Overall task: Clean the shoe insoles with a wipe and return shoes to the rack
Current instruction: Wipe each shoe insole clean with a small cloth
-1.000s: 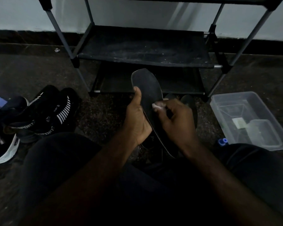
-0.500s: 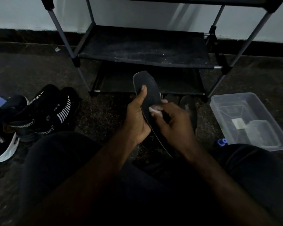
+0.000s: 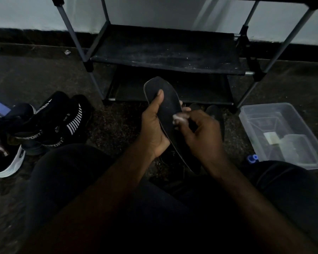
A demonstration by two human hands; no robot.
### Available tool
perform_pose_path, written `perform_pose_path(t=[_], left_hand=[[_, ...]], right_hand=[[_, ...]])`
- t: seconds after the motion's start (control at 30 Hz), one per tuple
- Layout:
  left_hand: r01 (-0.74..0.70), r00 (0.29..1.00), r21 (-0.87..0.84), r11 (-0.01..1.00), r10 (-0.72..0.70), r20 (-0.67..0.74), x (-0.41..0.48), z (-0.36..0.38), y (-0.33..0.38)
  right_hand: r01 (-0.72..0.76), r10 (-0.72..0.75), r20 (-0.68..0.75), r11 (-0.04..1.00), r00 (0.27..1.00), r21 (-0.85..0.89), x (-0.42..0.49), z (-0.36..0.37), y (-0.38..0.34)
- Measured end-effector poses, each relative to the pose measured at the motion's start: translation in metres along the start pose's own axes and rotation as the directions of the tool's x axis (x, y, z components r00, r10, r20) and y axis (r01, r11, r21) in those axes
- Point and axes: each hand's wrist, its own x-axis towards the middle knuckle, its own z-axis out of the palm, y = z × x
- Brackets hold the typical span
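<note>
Before the shoe rack (image 3: pixel 165 57), the left hand (image 3: pixel 153 129) gripped a black insole (image 3: pixel 168 107), thumb across its face, while the right hand (image 3: pixel 200 134) pinched a white wipe (image 3: pixel 178 119) against it.

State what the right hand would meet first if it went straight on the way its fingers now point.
The insole held in the left hand: the right hand points up-left, and its wipe seems to touch it.
</note>
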Motion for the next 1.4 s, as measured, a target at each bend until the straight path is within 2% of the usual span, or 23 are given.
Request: perform_pose_path(t=[0.07, 0.1, 0.27, 0.3, 0.43, 0.47, 0.53, 0.67, 0.73, 0.83, 0.9, 1.0, 1.07, 1.13, 1.2, 1.27, 1.33, 1.4], left_hand=[[0.010, 1.000, -0.018, 1.000, -0.010, 0.000, 0.001, 0.002, 0.001], [0.016, 1.000, -0.018, 1.000, -0.016, 0.001, 0.001, 0.002, 0.001], [0.011, 1.000, -0.036, 0.999, -0.011, 0.000, 0.001, -0.002, 0.000], [0.007, 1.000, -0.047, 0.999, -0.007, 0.008, 0.001, -0.003, 0.000], [0.019, 0.999, -0.004, 1.000, -0.019, 0.033, 0.000, -0.001, 0.001], [0.021, 0.999, 0.003, 1.000, -0.021, 0.031, 0.000, -0.001, 0.001], [0.024, 1.000, 0.006, 1.000, -0.024, 0.018, 0.000, 0.000, 0.001], [-0.024, 1.000, -0.023, 0.999, 0.024, -0.014, 0.000, -0.004, 0.000], [-0.028, 1.000, -0.012, 1.000, 0.028, 0.004, -0.001, -0.002, 0.001], [-0.011, 1.000, 0.003, 1.000, 0.011, 0.007, -0.001, 0.002, 0.000], [-0.005, 1.000, 0.006, 1.000, 0.005, -0.001, -0.001, 0.003, -0.001], [0.001, 1.000, 0.009, 1.000, -0.001, 0.011, -0.001, 0.002, -0.001], [0.008, 1.000, 0.008, 1.000, -0.008, 0.024, -0.002, 0.001, -0.001], [0.009, 1.000, 0.011, 1.000, -0.009, 0.021, -0.002, 0.001, -0.001], [0.008, 1.000, 0.008, 1.000, -0.008, 0.014, -0.002, 0.002, -0.001], [0.010, 1.000, 0.010, 1.000, -0.010, 0.014, -0.001, 0.002, -0.002], [0.004, 1.000, 0.031, 1.000, -0.005, 0.001, 0.001, -0.001, -0.003], [0.000, 1.000, 0.049, 0.999, 0.000, -0.007, 0.002, -0.003, -0.002]], right_hand=[[-0.082, 0.077, -0.105, 0.996, 0.992, -0.044, 0.004, -0.001, 0.006], [-0.096, 0.090, -0.110, 0.994, 0.990, -0.051, 0.004, -0.001, 0.006], [-0.008, -0.018, 0.184, 0.990, 0.983, 0.142, -0.009, 0.003, -0.015], [0.011, -0.035, 0.186, 0.992, 0.982, 0.128, -0.008, 0.003, -0.014], [-0.022, 0.016, -0.075, 0.996, 0.997, -0.087, 0.004, -0.002, 0.000], [-0.036, 0.024, -0.103, 0.992, 0.994, -0.119, 0.005, -0.002, 0.001], [-0.021, 0.015, -0.058, 0.996, 0.998, -0.092, 0.001, 0.001, -0.002], [0.079, -0.085, 0.140, 0.996, 0.987, 0.050, -0.009, 0.004, -0.014], [0.107, -0.102, 0.073, 0.992, 0.992, -0.066, -0.004, 0.001, -0.009], [0.022, -0.048, -0.095, 0.965, 0.994, -0.260, 0.007, -0.002, 0.001], [-0.020, -0.019, -0.122, 0.948, 0.992, -0.317, 0.008, 0.000, 0.002], [0.018, -0.045, -0.115, 0.974, 0.992, -0.228, 0.005, 0.003, -0.002], [0.087, -0.091, -0.030, 0.989, 0.995, -0.123, 0.004, 0.003, -0.006], [0.118, -0.118, 0.006, 0.979, 0.993, -0.166, 0.006, 0.003, -0.007], [0.067, -0.090, -0.074, 0.961, 0.993, -0.268, 0.012, 0.002, -0.003], [-0.004, -0.035, -0.133, 0.958, 0.990, -0.287, 0.016, 0.000, -0.001], [0.005, -0.017, -0.073, 0.988, 0.997, -0.155, 0.014, 0.001, -0.005], [0.053, -0.052, 0.070, 0.999, 0.996, -0.012, 0.005, 0.005, -0.016]])
